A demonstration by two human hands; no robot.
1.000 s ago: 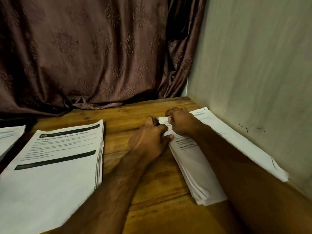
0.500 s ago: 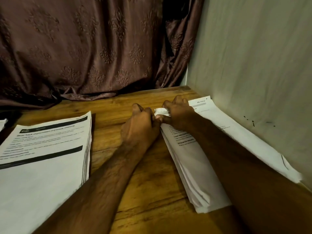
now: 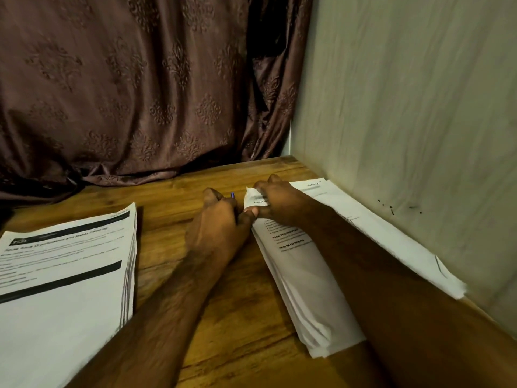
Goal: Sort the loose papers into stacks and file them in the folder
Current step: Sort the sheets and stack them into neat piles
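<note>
- Right hand (image 3: pixel 282 201) pinches the top corner of the right stack (image 3: pixel 302 264), centre frame.
- Left hand (image 3: pixel 221 222) is curled, seemingly round a pen (image 3: pixel 232 195).
- Left stack (image 3: pixel 64 275) lies lower left.

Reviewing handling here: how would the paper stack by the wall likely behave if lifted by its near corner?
The paper stack would probably flop rather than lift flat: its far corner already curls up under the right hand. Its staggered near edges suggest loose sheets that could slide apart. It is thick, so likely heavy for a pinch; the left hand may need to help.
</note>
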